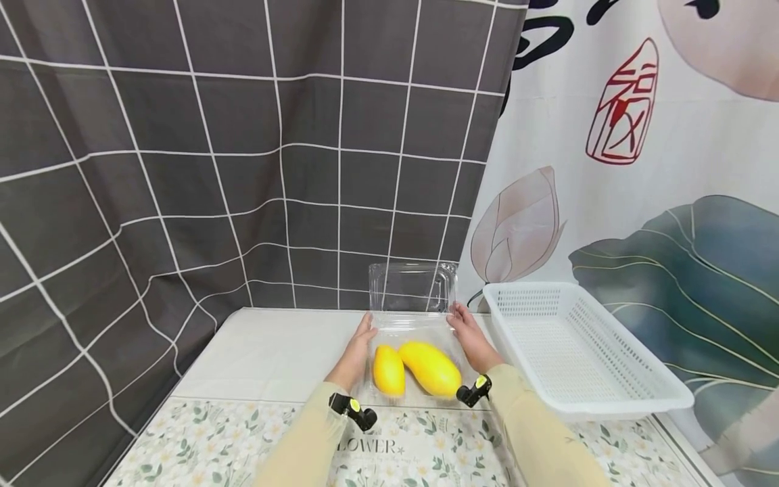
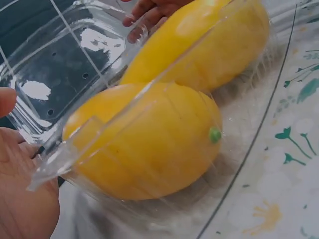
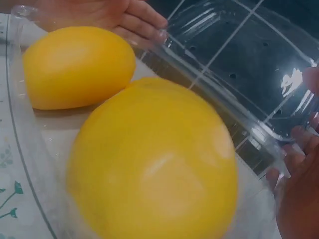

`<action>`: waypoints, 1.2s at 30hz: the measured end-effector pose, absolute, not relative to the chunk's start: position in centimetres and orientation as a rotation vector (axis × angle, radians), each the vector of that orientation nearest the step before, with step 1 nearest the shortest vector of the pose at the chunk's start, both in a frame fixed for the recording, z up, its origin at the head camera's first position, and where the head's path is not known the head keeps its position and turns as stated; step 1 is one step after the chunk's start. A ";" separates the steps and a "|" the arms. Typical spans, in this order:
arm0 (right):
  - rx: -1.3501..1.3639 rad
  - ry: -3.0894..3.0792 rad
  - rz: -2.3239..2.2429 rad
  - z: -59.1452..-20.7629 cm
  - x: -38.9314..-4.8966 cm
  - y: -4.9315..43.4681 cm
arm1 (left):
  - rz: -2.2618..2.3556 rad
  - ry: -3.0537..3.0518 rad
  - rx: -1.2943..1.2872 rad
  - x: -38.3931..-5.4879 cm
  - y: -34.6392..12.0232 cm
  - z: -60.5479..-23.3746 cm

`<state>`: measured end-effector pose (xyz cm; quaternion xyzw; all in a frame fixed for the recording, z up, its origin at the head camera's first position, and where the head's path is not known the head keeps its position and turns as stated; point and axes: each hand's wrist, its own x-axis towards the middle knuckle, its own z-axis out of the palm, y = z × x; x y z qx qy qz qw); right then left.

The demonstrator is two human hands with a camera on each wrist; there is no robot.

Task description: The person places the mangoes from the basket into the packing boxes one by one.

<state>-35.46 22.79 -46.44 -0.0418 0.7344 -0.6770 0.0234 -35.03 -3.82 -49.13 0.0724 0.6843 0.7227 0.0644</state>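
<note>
A clear plastic clamshell box (image 1: pixel 414 333) lies on the table with its transparent lid (image 1: pixel 410 287) standing up at the back. Inside it are two mangoes, a smaller yellow one (image 1: pixel 388 370) on the left and a larger one (image 1: pixel 431 368) on the right. My left hand (image 1: pixel 358 348) holds the box's left back corner, where lid and base meet. At the opposite corner my right hand (image 1: pixel 473 338) grips the edge, its fingers (image 3: pixel 295 158) against the plastic. Part of each hand's fingers is hidden at the box or outside its wrist view.
A white perforated plastic basket (image 1: pixel 529 352) stands to the right of the box. A floral cloth (image 1: pixel 231 439) covers the table's front part. Behind the table hang a dark grid-patterned curtain (image 1: pixel 310 176) and a white printed one (image 1: pixel 566 122).
</note>
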 end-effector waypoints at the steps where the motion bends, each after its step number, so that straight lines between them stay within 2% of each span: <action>1: -0.124 2.282 -2.090 -46.3 -35.5 22.8 | 2.184 2.069 0.232 -35.1 -3.8 -49.0; 10: -0.127 2.358 -2.088 -44.9 -35.6 22.9 | 2.160 2.113 0.329 -35.7 -4.1 -47.5; 19: -0.254 2.438 -2.127 -42.3 -35.5 23.7 | 2.210 2.100 0.439 -35.3 -4.4 -44.2; 27: -0.083 2.212 -2.290 -40.3 -34.9 23.5 | 2.243 2.052 0.300 -34.4 -4.6 -40.8; 36: 0.074 2.265 -2.220 -40.5 -34.8 23.4 | 2.127 2.101 0.180 -33.5 -4.6 -39.6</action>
